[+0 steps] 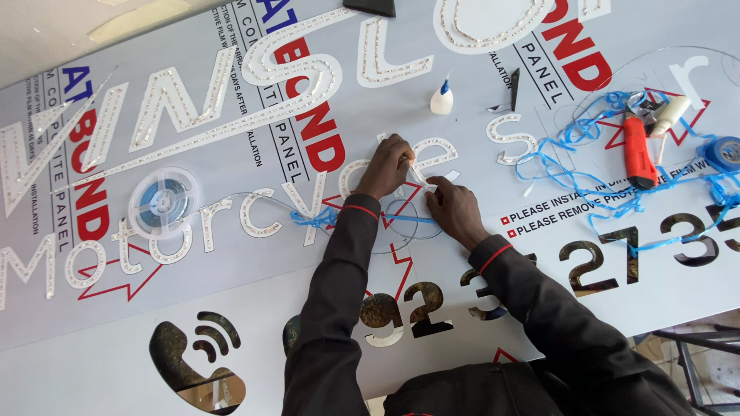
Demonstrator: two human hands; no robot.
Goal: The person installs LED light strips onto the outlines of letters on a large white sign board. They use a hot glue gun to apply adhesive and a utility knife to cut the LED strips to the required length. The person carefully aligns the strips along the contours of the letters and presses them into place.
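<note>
- Left hand has its fingers curled down and pinched on a thin white strip at a cut-out letter. It looks closed on the strip, though the fingertips are partly hidden.
- Right hand sits just beside it, fingers bent and pressing the other end of the same strip. The hands almost touch, and the strip runs between them.
- The letter lies on the sign panel that covers the bench, directly under and just beyond both hands.
- Risk: the strip is thin and held only at the fingertips, so uneven pull from either hand could likely kink it or lift it off the letter.
- Risk: a blue wire runs under the left wrist, so a sleeve could snag it and drag the neighbouring letters out of line.
- Risk: the small glue bottle stands upright just beyond the hands. A reach forward could tip it onto the panel.
- Well apart on the right are an orange-handled tool in a blue wire tangle and a blue tape roll. A reel lies to the left, with no conflict there.
</note>
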